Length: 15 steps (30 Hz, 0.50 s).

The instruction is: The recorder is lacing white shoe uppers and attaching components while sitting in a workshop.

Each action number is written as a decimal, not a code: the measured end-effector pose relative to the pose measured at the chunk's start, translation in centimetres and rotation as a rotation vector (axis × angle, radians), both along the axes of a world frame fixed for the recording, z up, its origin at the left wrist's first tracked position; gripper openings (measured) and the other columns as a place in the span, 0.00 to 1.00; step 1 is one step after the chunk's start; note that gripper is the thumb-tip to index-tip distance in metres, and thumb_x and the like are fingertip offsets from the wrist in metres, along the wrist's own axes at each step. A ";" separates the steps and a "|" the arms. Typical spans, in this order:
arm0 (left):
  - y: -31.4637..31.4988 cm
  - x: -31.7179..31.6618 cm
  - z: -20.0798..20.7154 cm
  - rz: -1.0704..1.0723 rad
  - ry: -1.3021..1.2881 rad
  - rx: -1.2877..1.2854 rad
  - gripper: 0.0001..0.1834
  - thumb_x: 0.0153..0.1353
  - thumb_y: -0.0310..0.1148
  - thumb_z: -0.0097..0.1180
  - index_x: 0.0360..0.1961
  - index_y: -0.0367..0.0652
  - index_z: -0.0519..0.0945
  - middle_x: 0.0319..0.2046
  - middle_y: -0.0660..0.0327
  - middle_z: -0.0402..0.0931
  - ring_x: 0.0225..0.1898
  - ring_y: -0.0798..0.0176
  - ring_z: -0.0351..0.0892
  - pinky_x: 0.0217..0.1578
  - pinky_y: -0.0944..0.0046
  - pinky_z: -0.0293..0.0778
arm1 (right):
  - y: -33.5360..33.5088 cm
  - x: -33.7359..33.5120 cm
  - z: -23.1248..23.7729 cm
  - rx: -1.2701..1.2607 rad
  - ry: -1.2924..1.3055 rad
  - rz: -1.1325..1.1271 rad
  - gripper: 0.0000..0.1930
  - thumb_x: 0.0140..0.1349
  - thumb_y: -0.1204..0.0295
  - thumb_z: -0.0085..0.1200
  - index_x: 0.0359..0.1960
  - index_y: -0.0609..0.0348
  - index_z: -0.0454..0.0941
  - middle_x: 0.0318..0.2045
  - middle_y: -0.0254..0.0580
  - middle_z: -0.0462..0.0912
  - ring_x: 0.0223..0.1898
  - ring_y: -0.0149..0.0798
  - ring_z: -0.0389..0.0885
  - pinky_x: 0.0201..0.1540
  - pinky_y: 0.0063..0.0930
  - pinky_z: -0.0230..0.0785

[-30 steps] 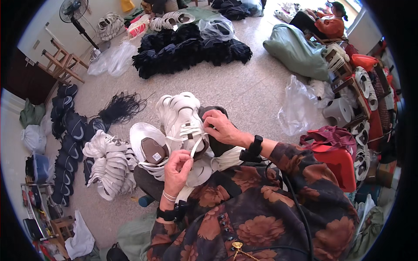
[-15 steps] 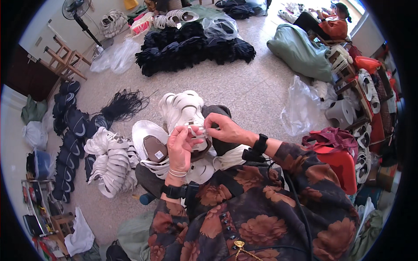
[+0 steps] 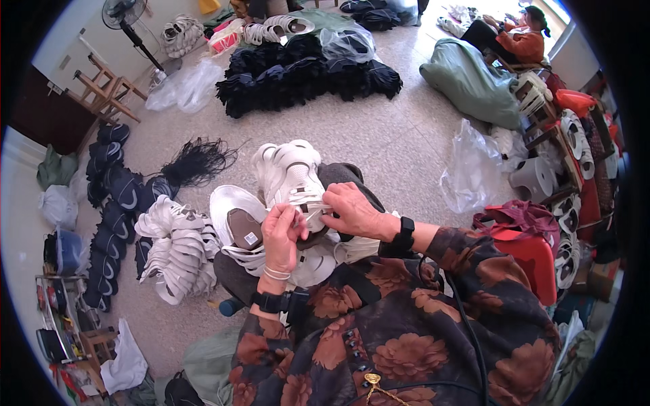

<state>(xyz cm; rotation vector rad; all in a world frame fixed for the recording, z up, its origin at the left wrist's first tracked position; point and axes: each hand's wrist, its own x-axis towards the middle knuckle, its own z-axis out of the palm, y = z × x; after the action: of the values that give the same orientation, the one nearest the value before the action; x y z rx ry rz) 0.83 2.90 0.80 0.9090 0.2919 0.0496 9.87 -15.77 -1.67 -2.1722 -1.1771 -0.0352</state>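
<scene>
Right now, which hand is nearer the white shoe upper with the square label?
Left: the left hand is just right of that shoe upper; the right hand is farther right.

A white shoe upper (image 3: 292, 177) with layered, wavy panels lies in front of the person (image 3: 406, 355), toe pointing away, dark lining showing at its near opening. A white lace (image 3: 314, 208) crosses its front, loose and untied.

- The left hand (image 3: 281, 237) hides part of the white lace (image 3: 313, 205) from us.
- We lose one side of the white shoe (image 3: 288, 166) behind the right hand (image 3: 355, 215).
- Near the floor's far-left corner, the fan (image 3: 124, 9) is cut off above.
- The seated person's (image 3: 523, 44) handwork is too small for us.
</scene>
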 end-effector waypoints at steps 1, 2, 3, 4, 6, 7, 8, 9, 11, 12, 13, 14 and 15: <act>0.4 -0.7 0.1 -0.002 0.001 0.002 0.05 0.70 0.31 0.53 0.37 0.42 0.76 0.28 0.66 0.73 0.30 0.71 0.75 0.26 0.70 0.72 | -0.2 -0.1 0.2 -0.004 -0.006 -0.026 0.14 0.51 0.67 0.64 0.34 0.58 0.72 0.33 0.44 0.73 0.41 0.49 0.74 0.49 0.41 0.63; 1.0 -1.6 0.4 0.007 0.058 0.093 0.06 0.70 0.31 0.53 0.35 0.43 0.76 0.26 0.67 0.71 0.26 0.74 0.71 0.22 0.72 0.67 | -0.2 -0.1 0.4 -0.007 -0.013 -0.050 0.14 0.51 0.67 0.64 0.33 0.59 0.72 0.35 0.45 0.73 0.43 0.49 0.74 0.48 0.40 0.63; 1.7 -2.6 0.6 0.017 0.117 0.184 0.06 0.69 0.31 0.53 0.33 0.44 0.75 0.24 0.69 0.70 0.23 0.77 0.67 0.19 0.74 0.62 | -0.2 -0.1 0.5 -0.004 -0.012 -0.049 0.14 0.51 0.67 0.64 0.33 0.59 0.72 0.35 0.45 0.73 0.43 0.49 0.74 0.48 0.40 0.63; 2.6 -3.7 0.7 0.063 0.170 0.258 0.07 0.69 0.32 0.53 0.31 0.45 0.75 0.23 0.71 0.68 0.21 0.78 0.64 0.18 0.75 0.59 | -0.2 -0.1 0.6 0.003 0.011 -0.049 0.14 0.50 0.68 0.65 0.32 0.60 0.72 0.38 0.45 0.73 0.44 0.50 0.73 0.48 0.40 0.63; 5.0 -6.4 0.4 0.149 0.234 0.433 0.10 0.69 0.32 0.54 0.28 0.46 0.74 0.20 0.74 0.65 0.18 0.80 0.60 0.15 0.75 0.54 | -0.4 -0.1 0.5 0.009 0.036 -0.054 0.14 0.50 0.69 0.65 0.31 0.60 0.72 0.40 0.46 0.73 0.46 0.50 0.72 0.49 0.40 0.63; 6.2 -7.8 0.3 0.197 0.300 0.511 0.10 0.69 0.32 0.54 0.27 0.46 0.74 0.19 0.74 0.65 0.18 0.81 0.60 0.15 0.76 0.53 | -0.4 -0.1 0.5 0.049 0.049 -0.064 0.13 0.49 0.69 0.64 0.30 0.60 0.73 0.40 0.46 0.73 0.46 0.50 0.72 0.49 0.41 0.63; 7.5 -9.1 0.2 0.206 0.347 0.631 0.12 0.68 0.31 0.55 0.25 0.43 0.74 0.18 0.73 0.66 0.19 0.79 0.62 0.16 0.73 0.55 | -0.4 -0.2 0.4 0.088 0.062 -0.077 0.11 0.48 0.70 0.64 0.29 0.60 0.74 0.41 0.46 0.73 0.47 0.50 0.72 0.50 0.42 0.63; 9.2 -10.6 -0.6 0.142 0.333 0.828 0.13 0.67 0.31 0.55 0.24 0.41 0.74 0.17 0.72 0.67 0.19 0.78 0.63 0.18 0.71 0.57 | -0.4 -0.1 0.4 0.090 0.063 -0.077 0.11 0.48 0.70 0.64 0.29 0.60 0.74 0.41 0.46 0.73 0.47 0.50 0.72 0.50 0.42 0.63; 10.2 -13.3 -1.4 -0.043 0.346 1.052 0.14 0.64 0.31 0.56 0.23 0.37 0.74 0.16 0.68 0.69 0.21 0.75 0.65 0.21 0.67 0.62 | -0.2 0.0 0.1 0.106 0.094 -0.062 0.11 0.48 0.71 0.64 0.29 0.60 0.74 0.43 0.47 0.73 0.48 0.51 0.72 0.51 0.42 0.63; 10.2 -14.2 -1.3 -0.169 0.373 1.078 0.14 0.63 0.31 0.57 0.22 0.35 0.74 0.16 0.65 0.70 0.21 0.73 0.66 0.23 0.65 0.64 | 0.0 0.0 -0.1 0.108 0.093 -0.053 0.11 0.48 0.71 0.64 0.29 0.60 0.74 0.43 0.47 0.73 0.48 0.51 0.72 0.51 0.42 0.63; 9.5 -14.4 -0.6 -0.278 0.365 1.195 0.13 0.61 0.31 0.58 0.24 0.34 0.75 0.16 0.59 0.72 0.20 0.68 0.69 0.24 0.61 0.68 | 0.1 0.1 -0.2 0.100 0.138 -0.048 0.11 0.48 0.70 0.64 0.29 0.60 0.74 0.43 0.47 0.73 0.48 0.51 0.72 0.51 0.42 0.63; 8.8 -14.4 -0.1 -0.345 0.369 1.322 0.12 0.59 0.30 0.58 0.24 0.32 0.76 0.15 0.55 0.73 0.19 0.61 0.72 0.25 0.58 0.69 | 0.2 0.1 -0.2 0.093 0.185 -0.042 0.11 0.49 0.70 0.63 0.29 0.60 0.73 0.44 0.48 0.73 0.48 0.52 0.72 0.51 0.42 0.63; 8.3 -14.1 0.6 -0.406 0.377 1.316 0.11 0.59 0.30 0.59 0.26 0.33 0.76 0.19 0.55 0.75 0.20 0.58 0.74 0.26 0.58 0.70 | 0.3 0.3 -0.2 0.093 0.185 -0.038 0.11 0.49 0.70 0.63 0.29 0.60 0.73 0.44 0.48 0.73 0.48 0.52 0.72 0.51 0.42 0.63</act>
<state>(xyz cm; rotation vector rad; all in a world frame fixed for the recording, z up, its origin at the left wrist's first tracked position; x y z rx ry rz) -13.26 11.22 1.38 2.2821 0.4167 -0.3517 10.15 -15.52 -1.88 -2.0675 -1.0104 0.0907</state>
